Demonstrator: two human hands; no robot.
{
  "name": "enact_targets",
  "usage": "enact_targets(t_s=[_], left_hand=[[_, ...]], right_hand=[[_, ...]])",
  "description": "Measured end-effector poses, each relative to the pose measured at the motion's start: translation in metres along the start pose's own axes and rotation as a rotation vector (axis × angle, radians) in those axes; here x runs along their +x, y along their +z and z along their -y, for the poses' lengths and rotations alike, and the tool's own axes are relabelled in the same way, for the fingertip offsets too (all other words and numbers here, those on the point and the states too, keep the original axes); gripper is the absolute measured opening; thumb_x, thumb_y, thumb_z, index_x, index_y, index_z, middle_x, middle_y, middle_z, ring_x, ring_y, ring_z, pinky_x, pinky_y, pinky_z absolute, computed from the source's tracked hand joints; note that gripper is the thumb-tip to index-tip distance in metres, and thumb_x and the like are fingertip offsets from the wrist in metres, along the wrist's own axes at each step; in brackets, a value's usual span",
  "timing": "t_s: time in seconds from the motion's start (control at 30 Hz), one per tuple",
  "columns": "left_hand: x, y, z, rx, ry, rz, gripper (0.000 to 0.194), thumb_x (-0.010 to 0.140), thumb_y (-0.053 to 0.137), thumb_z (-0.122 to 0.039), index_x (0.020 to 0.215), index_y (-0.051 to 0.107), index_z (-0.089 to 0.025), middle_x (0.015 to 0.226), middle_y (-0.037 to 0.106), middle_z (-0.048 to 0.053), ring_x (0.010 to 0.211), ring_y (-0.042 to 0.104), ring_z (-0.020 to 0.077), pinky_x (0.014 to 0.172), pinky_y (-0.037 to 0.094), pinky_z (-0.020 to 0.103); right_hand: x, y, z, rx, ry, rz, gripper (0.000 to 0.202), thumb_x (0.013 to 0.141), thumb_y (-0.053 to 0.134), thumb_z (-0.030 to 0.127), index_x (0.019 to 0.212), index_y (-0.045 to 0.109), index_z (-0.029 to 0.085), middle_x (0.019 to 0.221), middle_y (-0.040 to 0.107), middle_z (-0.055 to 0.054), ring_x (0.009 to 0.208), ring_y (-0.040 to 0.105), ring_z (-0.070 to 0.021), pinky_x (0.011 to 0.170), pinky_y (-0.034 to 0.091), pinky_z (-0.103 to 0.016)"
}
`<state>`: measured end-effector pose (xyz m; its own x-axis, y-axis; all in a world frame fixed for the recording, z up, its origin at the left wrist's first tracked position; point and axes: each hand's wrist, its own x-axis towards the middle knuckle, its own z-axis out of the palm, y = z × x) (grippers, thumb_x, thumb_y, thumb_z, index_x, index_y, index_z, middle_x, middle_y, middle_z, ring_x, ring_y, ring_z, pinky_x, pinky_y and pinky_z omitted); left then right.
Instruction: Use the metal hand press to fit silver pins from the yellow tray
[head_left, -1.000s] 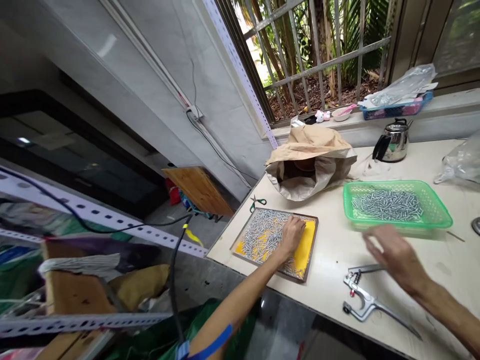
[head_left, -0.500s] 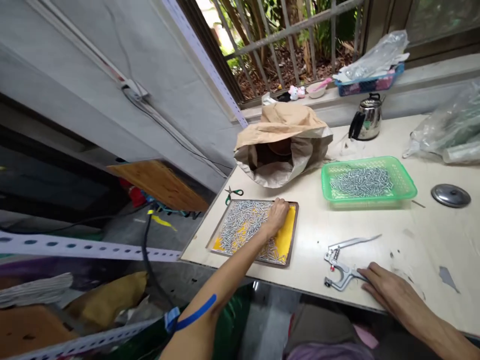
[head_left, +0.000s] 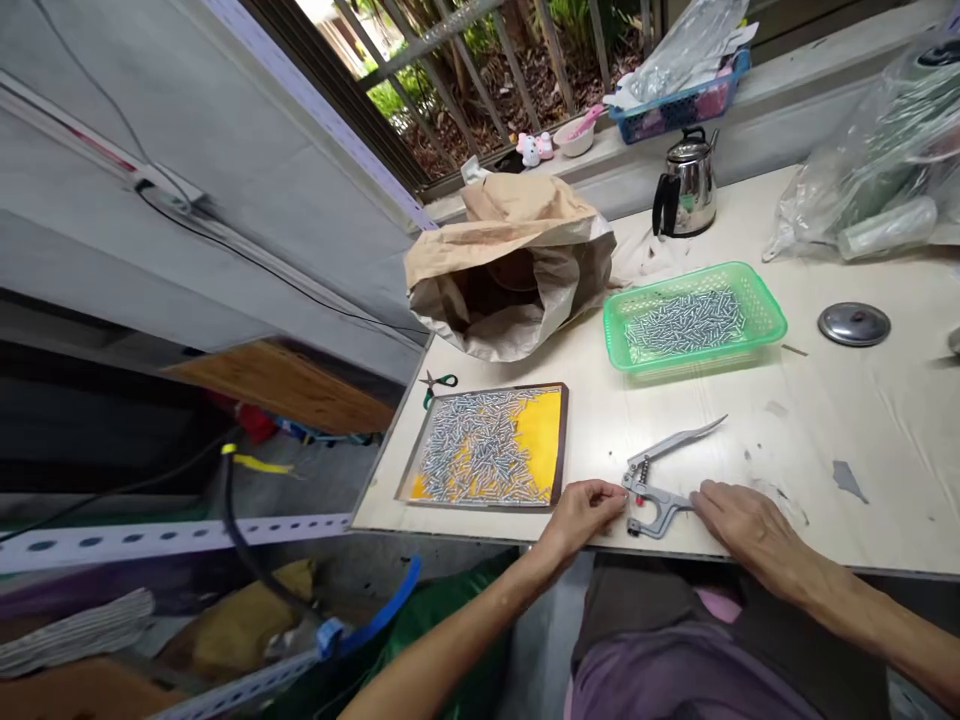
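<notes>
My left hand [head_left: 589, 515] is beside the jaw end of a grey metal hand tool [head_left: 660, 508], with thumb and forefinger pinched together; whatever lies between the fingertips is too small to name. My right hand [head_left: 742, 520] has its fingers closed on the end of the tool's lower handle, which rests at the table's front edge. The tool's upper handle is raised and spread from the lower one. Left of my hands lies a shallow tray [head_left: 562, 440] with a yellow bottom, holding several small silvery metal pieces.
A green basket [head_left: 619, 345] of similar pieces stands behind the tool. Around it are an open paper bag [head_left: 510, 250], a steel kettle [head_left: 694, 190], a round lid [head_left: 853, 324] and plastic bags [head_left: 862, 190]. Green-handled scissors [head_left: 442, 381] lie behind the tray.
My left hand has left the tray and moved right to the tool's jaw. My right hand still holds the handle. The view has shifted.
</notes>
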<state>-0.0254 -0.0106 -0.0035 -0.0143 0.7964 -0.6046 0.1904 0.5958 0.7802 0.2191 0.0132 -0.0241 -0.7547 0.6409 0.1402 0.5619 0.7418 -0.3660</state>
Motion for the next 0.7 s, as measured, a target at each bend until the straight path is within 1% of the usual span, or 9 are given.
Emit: enact_targets(t_s=[0.07, 0.13, 0.2, 0.27, 0.37, 0.43, 0.53, 0.63, 0.7], left_hand=[[0.001, 0.006, 0.004, -0.076, -0.039, -0.027, 0.053, 0.051, 0.077, -0.055, 0.076, 0.066, -0.01, 0.06, 0.059, 0.0, 0.048, 0.046, 0.0067, 0.049, 0.038, 0.02], [0.0, 0.009, 0.007, -0.11, -0.07, -0.06, 0.056, 0.046, 0.079, -0.056, 0.073, 0.065, -0.009, 0.06, 0.059, 0.0, 0.048, 0.046, 0.0064, 0.049, 0.037, 0.02], [-0.001, 0.011, 0.009, -0.11, -0.088, -0.079, 0.057, 0.044, 0.08, -0.056, 0.072, 0.066, -0.009, 0.059, 0.058, 0.0, 0.049, 0.046, 0.0063, 0.048, 0.036, 0.019], [-0.002, 0.012, 0.01, -0.093, -0.091, -0.074, 0.055, 0.045, 0.08, -0.055, 0.072, 0.066, -0.009, 0.057, 0.057, 0.0, 0.05, 0.046, 0.0068, 0.048, 0.035, 0.019], [-0.001, 0.013, 0.01, -0.046, -0.097, -0.06, 0.05, 0.048, 0.078, -0.052, 0.07, 0.065, -0.01, 0.054, 0.056, 0.0, 0.05, 0.047, 0.008, 0.049, 0.036, 0.02], [0.001, 0.013, 0.008, 0.023, -0.098, -0.045, 0.044, 0.05, 0.075, -0.049, 0.068, 0.064, -0.01, 0.052, 0.054, -0.002, 0.048, 0.045, 0.0076, 0.048, 0.034, 0.02], [0.003, 0.011, 0.003, 0.187, -0.087, 0.05, 0.035, 0.056, 0.07, -0.045, 0.059, 0.059, -0.012, 0.044, 0.046, -0.006, 0.043, 0.037, 0.005, 0.044, 0.026, 0.019], [0.002, 0.011, -0.001, 0.299, -0.144, 0.136, 0.034, 0.06, 0.066, -0.045, 0.055, 0.056, -0.013, 0.04, 0.041, -0.007, 0.038, 0.034, 0.0049, 0.041, 0.022, 0.019], [0.0, 0.012, -0.003, 0.323, -0.197, 0.137, 0.033, 0.062, 0.064, -0.046, 0.057, 0.056, -0.014, 0.039, 0.042, -0.007, 0.036, 0.036, 0.0059, 0.04, 0.023, 0.02]], right_hand=[[0.003, -0.002, 0.004, -0.043, -0.032, -0.045, 0.03, 0.07, 0.043, 0.0, 0.091, 0.056, 0.017, 0.084, 0.06, -0.007, 0.072, 0.055, -0.019, 0.065, 0.045, -0.032], [0.003, -0.002, 0.007, -0.081, -0.055, -0.101, 0.031, 0.073, 0.042, -0.001, 0.093, 0.056, 0.018, 0.085, 0.06, -0.007, 0.074, 0.055, -0.0184, 0.068, 0.043, -0.031], [0.001, 0.0, 0.007, -0.112, -0.065, -0.139, 0.031, 0.076, 0.041, -0.001, 0.094, 0.057, 0.018, 0.084, 0.06, -0.006, 0.074, 0.055, -0.0177, 0.069, 0.042, -0.031], [0.001, 0.001, 0.006, -0.132, -0.075, -0.152, 0.03, 0.079, 0.04, -0.001, 0.095, 0.056, 0.018, 0.083, 0.059, -0.006, 0.072, 0.055, -0.0172, 0.068, 0.041, -0.03], [0.003, 0.001, 0.005, -0.128, -0.093, -0.126, 0.029, 0.079, 0.04, -0.001, 0.095, 0.055, 0.018, 0.081, 0.059, -0.005, 0.071, 0.054, -0.017, 0.068, 0.041, -0.03], [0.005, 0.0, 0.004, -0.107, -0.084, -0.094, 0.029, 0.076, 0.041, -0.001, 0.095, 0.055, 0.018, 0.082, 0.059, -0.006, 0.072, 0.054, -0.0175, 0.068, 0.041, -0.03], [0.005, -0.002, 0.004, -0.057, -0.064, -0.036, 0.033, 0.069, 0.044, -0.002, 0.093, 0.054, 0.018, 0.084, 0.059, -0.006, 0.073, 0.054, -0.0182, 0.067, 0.041, -0.03], [0.001, -0.003, 0.005, -0.012, -0.043, 0.005, 0.04, 0.064, 0.045, -0.003, 0.098, 0.054, 0.017, 0.09, 0.06, -0.007, 0.078, 0.055, -0.0189, 0.07, 0.043, -0.031], [-0.002, -0.002, 0.004, 0.016, -0.029, 0.021, 0.042, 0.065, 0.046, -0.001, 0.103, 0.054, 0.017, 0.095, 0.061, -0.008, 0.083, 0.055, -0.0199, 0.073, 0.044, -0.032]])
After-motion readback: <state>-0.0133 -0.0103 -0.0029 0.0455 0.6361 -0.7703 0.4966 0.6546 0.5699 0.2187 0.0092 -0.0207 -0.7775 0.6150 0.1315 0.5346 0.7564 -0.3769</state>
